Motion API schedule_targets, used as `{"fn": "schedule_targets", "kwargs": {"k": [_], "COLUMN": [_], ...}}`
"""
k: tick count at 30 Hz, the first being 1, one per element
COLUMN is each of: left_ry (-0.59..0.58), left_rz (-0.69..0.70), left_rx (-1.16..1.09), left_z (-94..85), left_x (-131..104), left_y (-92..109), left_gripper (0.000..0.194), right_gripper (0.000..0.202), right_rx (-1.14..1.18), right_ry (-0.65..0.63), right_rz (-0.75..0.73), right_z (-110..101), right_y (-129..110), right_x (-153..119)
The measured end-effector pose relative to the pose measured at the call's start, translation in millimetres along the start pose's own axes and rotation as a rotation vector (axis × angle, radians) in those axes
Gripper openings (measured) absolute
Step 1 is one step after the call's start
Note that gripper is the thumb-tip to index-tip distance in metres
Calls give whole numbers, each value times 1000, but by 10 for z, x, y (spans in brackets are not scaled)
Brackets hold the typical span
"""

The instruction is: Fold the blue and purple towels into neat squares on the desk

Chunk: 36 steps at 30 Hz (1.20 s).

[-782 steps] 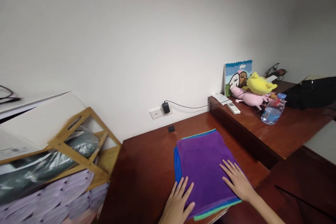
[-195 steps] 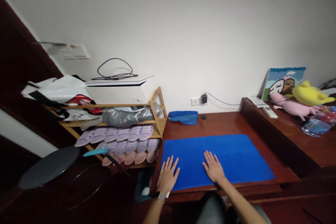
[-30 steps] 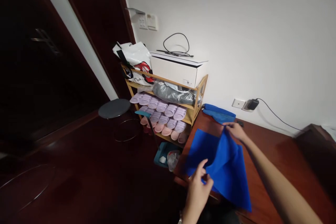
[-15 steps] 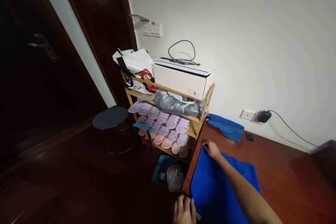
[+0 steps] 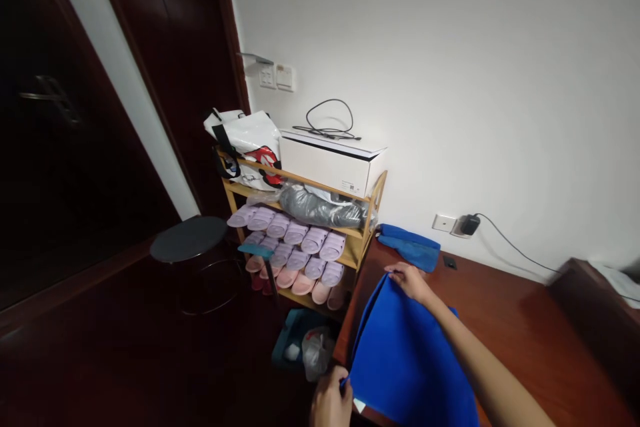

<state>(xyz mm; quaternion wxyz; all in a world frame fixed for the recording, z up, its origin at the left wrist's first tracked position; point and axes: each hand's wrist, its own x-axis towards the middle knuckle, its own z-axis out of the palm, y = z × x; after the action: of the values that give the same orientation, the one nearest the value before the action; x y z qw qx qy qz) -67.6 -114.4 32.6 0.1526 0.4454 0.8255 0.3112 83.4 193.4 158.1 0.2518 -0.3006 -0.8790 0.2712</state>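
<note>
A bright blue folded cloth (image 5: pixel 400 347) lies over the left end of the reddish-brown wooden table (image 5: pixel 520 327). My right hand (image 5: pixel 410 281) pinches its far left corner between thumb and fingers, holding that corner up a little. At the near left corner, low in the view, my left hand (image 5: pixel 333 399) is closed on the cloth's edge. Between the two hands the left edge is raised, and the layers stand slightly apart. A small white tag (image 5: pixel 359 405) shows beside my left hand. Behind my right hand rests a flat blue fabric pouch (image 5: pixel 410 248).
Left of the table stands a wooden shoe rack (image 5: pixel 357 250) with several lilac and pink slippers, a white box (image 5: pixel 325 163) and a white bag (image 5: pixel 255 140). A round stool (image 5: pixel 189 239) and a teal bin (image 5: pixel 287 340) are on the floor. A black plug (image 5: pixel 470 224) sits in the wall.
Both hands have lifted the cloth's left edge off the table, and its layers have parted slightly. The camera has turned, so the room sits further left and a little lower in view.
</note>
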Motion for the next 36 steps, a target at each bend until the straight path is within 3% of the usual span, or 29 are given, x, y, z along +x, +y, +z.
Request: {"fn": "schedule_targets", "kwargs": {"k": [5,11,17,21,26,30,36], "left_ry": [-32,-47,-308,-337,-329,-375,-361], "left_rz": [21,280,446,555,613,619,614], "left_rx": [-181,-315,-604,-613,-532,-572,-665], "left_z": [-418,-1145,-2029,-2325,-2305,-2226,-2163], "left_x": [197,439,636,692,710,711,690], "left_y": [339,1077,1944,2387,2702,2772,2692], "left_gripper": [26,24,35,36,38,42,38], "right_gripper": [33,29,35,39,37,39,46], "right_rx": [52,-10,88,160,130,155,254], "right_ry": [81,231,401,445,525,589,664], "right_rz": [-26,22,176,198,217,254,235], "right_z": [-823,-1804,-2564,-2742,-2747,-2730,-2719], "right_y": [-291,-775,-1201,-1362,-1363,-1332,-1421], "right_x": [-517,-1258,-1998,-2346,-2590,-2732,-2947]}}
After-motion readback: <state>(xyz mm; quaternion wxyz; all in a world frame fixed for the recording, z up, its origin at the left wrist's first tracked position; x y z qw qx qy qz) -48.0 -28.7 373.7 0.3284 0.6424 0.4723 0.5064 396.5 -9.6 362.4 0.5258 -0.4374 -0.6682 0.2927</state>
